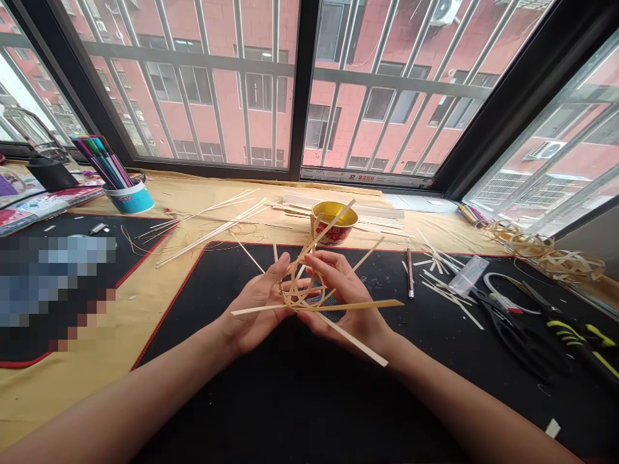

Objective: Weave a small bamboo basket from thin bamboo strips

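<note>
Both my hands hold a small woven piece of thin bamboo strips (298, 293) up above the black mat (271, 399). Long strips splay out from its curved, looped centre in several directions. My left hand (256, 306) grips it from the left, with the fingers curled against the strips. My right hand (345, 290) presses on it from the right, with the fingertips over the crossing strips. Part of the weave's centre is hidden behind my fingers.
A red-and-gold bowl (334, 222) stands just beyond the hands. Loose bamboo strips (213, 225) lie on the yellow cloth. Black scissors (517, 328), yellow-handled pliers (580, 341) and coiled strips (541, 254) are on the right. A marker cup (128, 196) stands by the window.
</note>
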Available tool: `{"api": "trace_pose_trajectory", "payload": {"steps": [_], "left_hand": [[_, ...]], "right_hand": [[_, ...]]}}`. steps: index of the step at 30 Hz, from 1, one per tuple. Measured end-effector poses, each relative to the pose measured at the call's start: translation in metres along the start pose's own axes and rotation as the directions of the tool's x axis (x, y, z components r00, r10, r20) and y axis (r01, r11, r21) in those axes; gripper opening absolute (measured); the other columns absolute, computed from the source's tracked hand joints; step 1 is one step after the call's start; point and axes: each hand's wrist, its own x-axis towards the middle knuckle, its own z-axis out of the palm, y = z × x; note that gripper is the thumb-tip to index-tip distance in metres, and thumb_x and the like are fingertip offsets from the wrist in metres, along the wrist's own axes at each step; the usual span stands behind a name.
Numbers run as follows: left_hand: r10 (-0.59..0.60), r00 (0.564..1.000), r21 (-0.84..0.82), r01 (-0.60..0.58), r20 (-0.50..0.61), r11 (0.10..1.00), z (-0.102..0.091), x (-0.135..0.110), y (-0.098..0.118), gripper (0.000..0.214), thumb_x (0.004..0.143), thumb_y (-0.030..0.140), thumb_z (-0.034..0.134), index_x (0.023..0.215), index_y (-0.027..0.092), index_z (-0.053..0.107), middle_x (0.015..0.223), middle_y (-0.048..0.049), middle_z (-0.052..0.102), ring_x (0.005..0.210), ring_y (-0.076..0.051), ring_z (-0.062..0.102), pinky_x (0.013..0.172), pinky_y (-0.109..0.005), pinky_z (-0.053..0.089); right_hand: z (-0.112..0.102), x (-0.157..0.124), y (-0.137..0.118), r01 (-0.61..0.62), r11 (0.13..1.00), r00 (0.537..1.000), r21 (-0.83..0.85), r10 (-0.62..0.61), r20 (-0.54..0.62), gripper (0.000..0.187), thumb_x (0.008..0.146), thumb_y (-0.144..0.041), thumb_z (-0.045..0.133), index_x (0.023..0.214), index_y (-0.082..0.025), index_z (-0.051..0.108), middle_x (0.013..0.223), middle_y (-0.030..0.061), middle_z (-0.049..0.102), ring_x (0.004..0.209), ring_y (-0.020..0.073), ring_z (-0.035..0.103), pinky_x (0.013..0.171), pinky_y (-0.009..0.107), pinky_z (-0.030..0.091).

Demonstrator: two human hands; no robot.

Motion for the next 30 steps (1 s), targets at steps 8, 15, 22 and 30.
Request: {"api": "trace_pose_trajectory", "payload": {"steps": [8,15,22,30], "left_hand": [[-0.011,0.998,-0.026,0.010,-0.054,1.000,-0.0003,0.0024,-0.0005,0.038,0.098,0.027,0.035,0.099,0.004,0.065,0.091,-0.0162,0.069,0.081,-0.022,0.069,0.081,-0.034,0.055],[-0.008,1.000,-0.062,0.008,-0.015,0.998,0.0012,0.0021,0.0001,0.036,0.098,0.028,0.039,0.092,0.007,0.067,0.087,-0.0115,0.070,0.080,-0.019,0.068,0.089,-0.035,0.052],[-0.009,0.998,-0.098,0.016,0.069,0.995,-0.0002,0.0020,0.0012,0.041,0.097,0.036,0.039,0.105,0.006,0.064,0.096,-0.0156,0.070,0.091,-0.023,0.068,0.094,-0.037,0.049],[0.002,0.998,-0.052,0.001,0.062,0.999,0.0001,0.0018,0.0031,0.044,0.098,0.035,0.035,0.112,0.003,0.061,0.096,-0.0169,0.070,0.088,-0.023,0.069,0.091,-0.035,0.050]], "right_hand": [[-0.0036,0.0006,0.0017,-0.080,0.994,0.995,-0.076,0.085,0.054,0.060,0.077,-0.030,0.069,0.133,-0.021,0.050,0.128,0.0132,0.051,0.119,0.0248,0.053,0.101,0.039,0.046],[-0.0034,0.0004,0.0020,-0.085,0.995,0.994,-0.059,0.089,0.063,0.062,0.077,-0.031,0.069,0.134,-0.023,0.049,0.129,0.0126,0.051,0.120,0.0263,0.053,0.101,0.042,0.045],[-0.0026,0.0012,0.0009,-0.103,0.994,0.994,-0.028,0.104,0.021,0.059,0.076,-0.029,0.070,0.131,-0.024,0.051,0.128,0.0125,0.050,0.117,0.0265,0.054,0.100,0.043,0.046],[-0.0007,-0.0005,0.0044,-0.117,0.993,0.993,0.014,0.118,-0.024,0.060,0.074,-0.027,0.071,0.131,-0.024,0.051,0.130,0.0114,0.049,0.117,0.0257,0.054,0.099,0.044,0.048]]}}
